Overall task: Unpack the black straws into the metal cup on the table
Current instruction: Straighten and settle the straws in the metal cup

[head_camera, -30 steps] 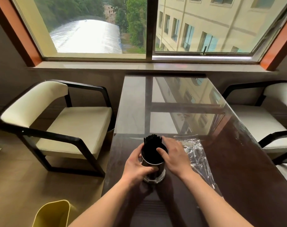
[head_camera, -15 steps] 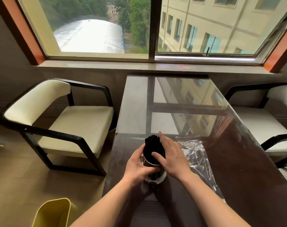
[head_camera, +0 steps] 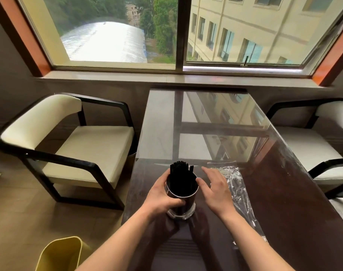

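Head camera looks down at the metal cup (head_camera: 182,200), near the table's (head_camera: 284,192) close left edge. The black straws (head_camera: 181,177) stand straight up inside it. The left hand (head_camera: 162,194) wraps around the cup. The right hand (head_camera: 215,187) is spread open, holding nothing, just right of the straws. The clear wrapper (head_camera: 237,184) looks empty, but glare blurs it.
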